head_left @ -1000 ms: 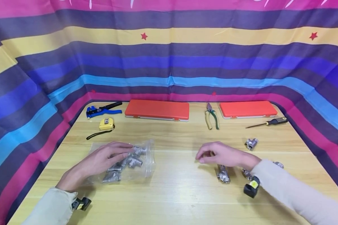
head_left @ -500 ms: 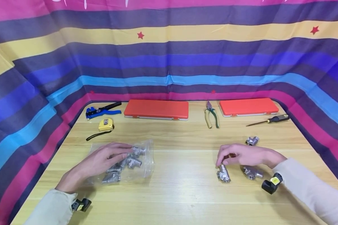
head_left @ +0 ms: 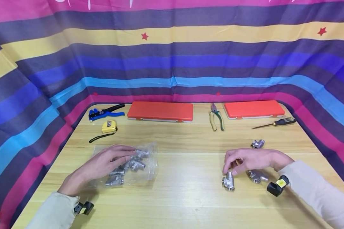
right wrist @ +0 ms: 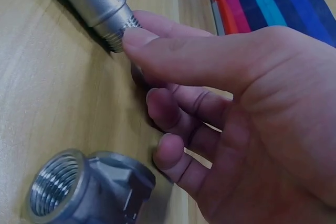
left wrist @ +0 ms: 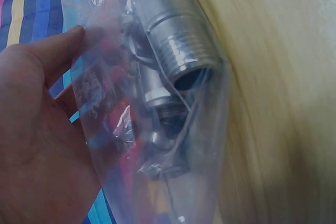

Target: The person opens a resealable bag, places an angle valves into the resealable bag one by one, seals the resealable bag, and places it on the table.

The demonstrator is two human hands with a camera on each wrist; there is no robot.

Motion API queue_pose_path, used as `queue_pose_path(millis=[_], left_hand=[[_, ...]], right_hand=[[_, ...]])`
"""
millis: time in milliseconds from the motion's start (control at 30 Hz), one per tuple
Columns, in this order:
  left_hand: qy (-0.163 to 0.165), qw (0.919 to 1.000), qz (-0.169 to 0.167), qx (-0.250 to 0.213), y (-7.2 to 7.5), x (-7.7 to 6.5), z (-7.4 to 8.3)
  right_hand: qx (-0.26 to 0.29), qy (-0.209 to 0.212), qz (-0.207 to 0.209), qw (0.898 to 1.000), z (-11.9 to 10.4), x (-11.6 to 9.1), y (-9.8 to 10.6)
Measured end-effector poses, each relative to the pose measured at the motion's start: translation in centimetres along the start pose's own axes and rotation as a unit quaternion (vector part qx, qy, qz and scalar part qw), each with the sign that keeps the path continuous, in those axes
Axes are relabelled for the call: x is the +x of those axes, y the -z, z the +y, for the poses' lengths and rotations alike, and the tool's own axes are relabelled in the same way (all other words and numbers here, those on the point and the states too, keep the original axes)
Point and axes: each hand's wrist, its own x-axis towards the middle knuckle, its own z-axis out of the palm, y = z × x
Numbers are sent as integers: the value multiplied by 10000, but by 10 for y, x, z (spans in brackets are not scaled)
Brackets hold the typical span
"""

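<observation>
My right hand pinches the threaded end of a silver tee pipe fitting between thumb and index finger; the other fingers curl loosely below, as the right wrist view shows. That fitting lies on the table. Another tee fitting lies close under the hand, partly hidden by it in the head view. My left hand rests on a clear plastic bag with its fingers extended. Several metal fittings are inside the bag, and the left wrist view shows a threaded end through the plastic.
One more fitting lies beyond the right hand. Along the back are a blue wire stripper, a yellow tape measure, two red cases, pliers and a screwdriver. A striped cloth borders the table.
My right hand has moved to the right and taken hold of the tee fitting's threaded end. The fitting has shifted slightly toward the near edge. My left hand has stayed on the bag.
</observation>
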Motion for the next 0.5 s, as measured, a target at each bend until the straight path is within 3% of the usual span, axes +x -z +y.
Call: queue_pose_path(millis=[300, 500], left_hand=[[13, 10000, 12, -1, 0, -1, -1], [30, 10000, -68, -42, 0, -1, -1]], right_hand=[[-359, -453, 594, 9966, 1, 6, -7], [-664, -587, 1044, 9906, -1, 26, -13]])
